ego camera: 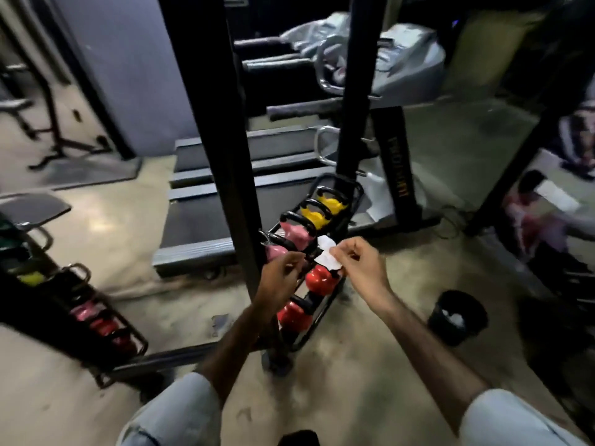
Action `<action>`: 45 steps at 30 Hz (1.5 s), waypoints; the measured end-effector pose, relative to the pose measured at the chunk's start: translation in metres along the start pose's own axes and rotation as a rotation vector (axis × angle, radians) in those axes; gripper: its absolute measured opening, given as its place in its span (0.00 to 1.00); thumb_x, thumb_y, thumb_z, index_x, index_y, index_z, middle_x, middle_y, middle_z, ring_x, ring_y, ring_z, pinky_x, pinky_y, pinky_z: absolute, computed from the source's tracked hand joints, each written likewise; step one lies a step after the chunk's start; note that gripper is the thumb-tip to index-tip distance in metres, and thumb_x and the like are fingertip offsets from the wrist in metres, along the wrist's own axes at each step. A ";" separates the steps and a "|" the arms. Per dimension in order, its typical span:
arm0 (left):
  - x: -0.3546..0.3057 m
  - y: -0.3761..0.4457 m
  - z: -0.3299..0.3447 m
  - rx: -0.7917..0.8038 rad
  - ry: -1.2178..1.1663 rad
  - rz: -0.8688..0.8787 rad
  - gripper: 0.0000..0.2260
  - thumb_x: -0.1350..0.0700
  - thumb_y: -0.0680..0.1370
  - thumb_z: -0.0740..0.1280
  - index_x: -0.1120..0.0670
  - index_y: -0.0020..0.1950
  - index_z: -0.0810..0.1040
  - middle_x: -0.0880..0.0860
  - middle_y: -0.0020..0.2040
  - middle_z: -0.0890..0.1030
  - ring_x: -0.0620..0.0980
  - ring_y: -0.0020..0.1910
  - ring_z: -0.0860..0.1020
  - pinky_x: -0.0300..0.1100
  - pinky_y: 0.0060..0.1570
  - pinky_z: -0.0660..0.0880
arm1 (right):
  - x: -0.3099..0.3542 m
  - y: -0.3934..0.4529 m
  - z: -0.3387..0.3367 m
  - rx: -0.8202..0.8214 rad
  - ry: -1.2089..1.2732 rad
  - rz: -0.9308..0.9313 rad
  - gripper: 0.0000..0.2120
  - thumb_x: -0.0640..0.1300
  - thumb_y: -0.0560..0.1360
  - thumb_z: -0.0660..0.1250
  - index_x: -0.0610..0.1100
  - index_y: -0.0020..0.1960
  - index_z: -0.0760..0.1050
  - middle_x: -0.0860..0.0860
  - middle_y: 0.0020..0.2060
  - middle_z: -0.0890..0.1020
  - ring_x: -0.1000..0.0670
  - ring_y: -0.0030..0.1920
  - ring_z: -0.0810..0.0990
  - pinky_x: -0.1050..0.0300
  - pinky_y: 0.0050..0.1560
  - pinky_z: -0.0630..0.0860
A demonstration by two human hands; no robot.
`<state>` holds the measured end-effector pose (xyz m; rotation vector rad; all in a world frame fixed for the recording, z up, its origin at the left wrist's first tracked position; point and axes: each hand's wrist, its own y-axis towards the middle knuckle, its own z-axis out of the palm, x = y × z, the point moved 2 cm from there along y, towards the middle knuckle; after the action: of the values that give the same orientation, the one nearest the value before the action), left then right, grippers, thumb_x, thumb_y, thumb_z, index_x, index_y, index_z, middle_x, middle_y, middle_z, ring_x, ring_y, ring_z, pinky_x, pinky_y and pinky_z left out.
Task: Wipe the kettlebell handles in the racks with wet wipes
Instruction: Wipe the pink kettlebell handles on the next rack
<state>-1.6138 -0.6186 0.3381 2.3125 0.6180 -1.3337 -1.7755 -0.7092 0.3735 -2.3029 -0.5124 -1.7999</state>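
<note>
Standing over the rack (325, 320), both hands raised in front of me, above the middle of the row.

Right hand (360, 268): thumb and forefinger pinched on the corner of a white wet wipe (325, 252). The sheet hangs out to the left of my fingertips, crumpled, partly opened. I judge I hold it by the edge so it can be spread before it goes on a handle.

Left hand (281, 275): fingers curled, tips drawn together, just short of the wipe's free end. It is in shadow and blurred; I cannot tell whether they pinch the wipe or anything else. Probably coming in to help open the sheet.

Kettlebells sit in one slanted row in the rack, handles up, which leaves each handle easy to grip with the wipe. Below my fingers: two red kettlebells (320, 280). Just beyond my left fingertips: the pink kettlebells (294, 235). Farther beyond: the yellow kettlebells (317, 217). The wipe touches no handle yet.

Well off to the right of my right hand, on the floor, a black bin (457, 317) with white scraps inside, likely spent wipes, kept within reach. Far to the left of my left hand, a second rack (96, 320) with more kettlebells, dim.
</note>
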 end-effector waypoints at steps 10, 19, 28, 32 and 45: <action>0.050 0.075 0.070 -0.193 0.086 -0.238 0.09 0.60 0.78 0.65 0.56 0.57 0.80 0.50 0.53 0.83 0.43 0.52 0.79 0.34 0.54 0.74 | -0.055 0.135 0.037 0.304 -0.059 0.016 0.05 0.44 0.74 0.74 0.44 0.46 0.79 0.51 0.41 0.83 0.54 0.41 0.82 0.66 0.36 0.78; 0.078 0.129 0.089 -0.587 0.114 -0.525 0.09 0.59 0.75 0.66 0.57 0.55 0.74 0.53 0.52 0.74 0.51 0.52 0.74 0.38 0.55 0.68 | -0.061 0.257 0.086 0.582 -0.335 -0.356 0.07 0.45 0.68 0.78 0.47 0.40 0.80 0.56 0.36 0.79 0.52 0.41 0.79 0.63 0.44 0.72; 0.096 0.159 0.082 -0.658 0.201 -0.649 0.19 0.57 0.76 0.68 0.56 0.66 0.73 0.54 0.62 0.75 0.51 0.60 0.75 0.34 0.61 0.65 | -0.059 0.304 0.202 0.931 -0.225 -0.574 0.07 0.40 0.68 0.77 0.43 0.40 0.79 0.50 0.36 0.83 0.51 0.38 0.81 0.57 0.41 0.76; 0.103 0.164 0.087 -0.706 0.206 -0.682 0.17 0.56 0.73 0.70 0.53 0.62 0.76 0.51 0.58 0.79 0.47 0.56 0.78 0.34 0.56 0.70 | -0.083 0.302 0.227 1.180 -0.293 -0.624 0.07 0.42 0.71 0.75 0.40 0.45 0.79 0.47 0.42 0.85 0.48 0.42 0.83 0.49 0.47 0.79; 0.105 0.170 0.083 -0.884 0.020 -0.883 0.18 0.50 0.68 0.76 0.52 0.55 0.79 0.50 0.48 0.84 0.44 0.48 0.82 0.40 0.54 0.77 | -0.097 0.305 0.268 1.356 -0.373 -0.443 0.07 0.45 0.75 0.70 0.45 0.51 0.83 0.48 0.42 0.86 0.51 0.44 0.85 0.48 0.52 0.80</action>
<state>-1.5305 -0.7855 0.2276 1.3278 1.9076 -0.9798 -1.4399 -0.9156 0.2336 -1.4904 -1.7070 -0.5764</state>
